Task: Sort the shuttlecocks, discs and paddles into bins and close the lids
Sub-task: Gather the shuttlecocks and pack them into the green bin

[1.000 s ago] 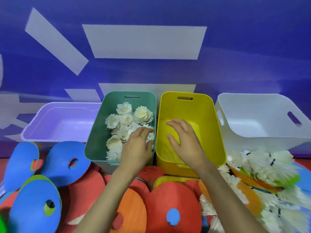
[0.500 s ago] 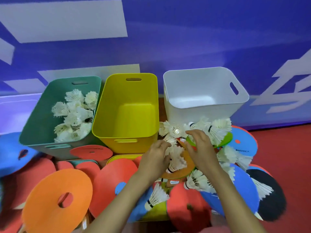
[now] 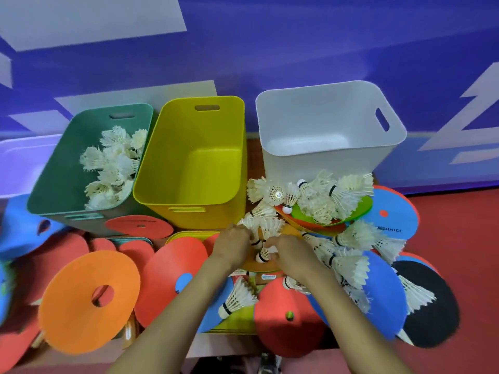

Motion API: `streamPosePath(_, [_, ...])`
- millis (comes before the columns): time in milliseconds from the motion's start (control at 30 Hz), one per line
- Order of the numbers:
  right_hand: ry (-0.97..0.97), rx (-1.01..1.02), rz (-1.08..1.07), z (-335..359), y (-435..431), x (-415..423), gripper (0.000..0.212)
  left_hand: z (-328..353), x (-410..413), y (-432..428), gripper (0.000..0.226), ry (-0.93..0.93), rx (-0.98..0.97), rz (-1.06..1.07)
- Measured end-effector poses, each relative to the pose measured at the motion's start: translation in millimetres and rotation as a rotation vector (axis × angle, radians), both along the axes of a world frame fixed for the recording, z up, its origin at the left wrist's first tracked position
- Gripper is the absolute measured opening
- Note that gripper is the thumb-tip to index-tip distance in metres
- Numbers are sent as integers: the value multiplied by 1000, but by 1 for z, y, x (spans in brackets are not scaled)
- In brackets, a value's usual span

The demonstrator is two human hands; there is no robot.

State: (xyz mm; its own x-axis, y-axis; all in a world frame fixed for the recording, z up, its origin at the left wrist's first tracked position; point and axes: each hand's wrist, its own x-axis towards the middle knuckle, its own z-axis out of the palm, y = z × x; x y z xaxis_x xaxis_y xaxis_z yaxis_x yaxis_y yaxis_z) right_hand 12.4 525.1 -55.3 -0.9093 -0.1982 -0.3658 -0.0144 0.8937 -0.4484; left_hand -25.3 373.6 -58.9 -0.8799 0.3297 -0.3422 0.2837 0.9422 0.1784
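Observation:
White feather shuttlecocks (image 3: 318, 201) lie heaped on coloured discs in front of the white bin (image 3: 329, 157). My left hand (image 3: 233, 244) and right hand (image 3: 290, 252) meet at the near edge of that heap, fingers curled round shuttlecocks (image 3: 263, 238) between them. The green bin (image 3: 54, 190) holds several shuttlecocks (image 3: 113, 163). The yellow bin (image 3: 189, 203) has nothing in it. An orange disc (image 3: 81, 300), red discs (image 3: 172, 268) and blue discs (image 3: 391, 220) lie scattered in front.
A lilac bin (image 3: 24, 160) stands at the far left against the blue wall. A black disc (image 3: 437, 306) lies at the right on the red floor. Lids, green and yellow (image 3: 189, 234), lie under the discs before the bins.
Both hands left the green and yellow bins and moved right to the shuttlecock heap. They have since drawn closer together and closed on shuttlecocks there.

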Motion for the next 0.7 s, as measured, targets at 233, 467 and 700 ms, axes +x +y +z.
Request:
streamPosePath(233, [225, -199, -146, 19, 4, 0, 15, 20, 13, -12, 14, 212, 291, 88])
streamPosePath(467, [512, -489, -183, 73, -16, -2, 11, 80, 35, -57, 8, 386, 668, 138])
streamPosePath(700, [569, -643, -81, 113, -81, -27, 10, 122, 36, -131, 8, 545, 741, 276])
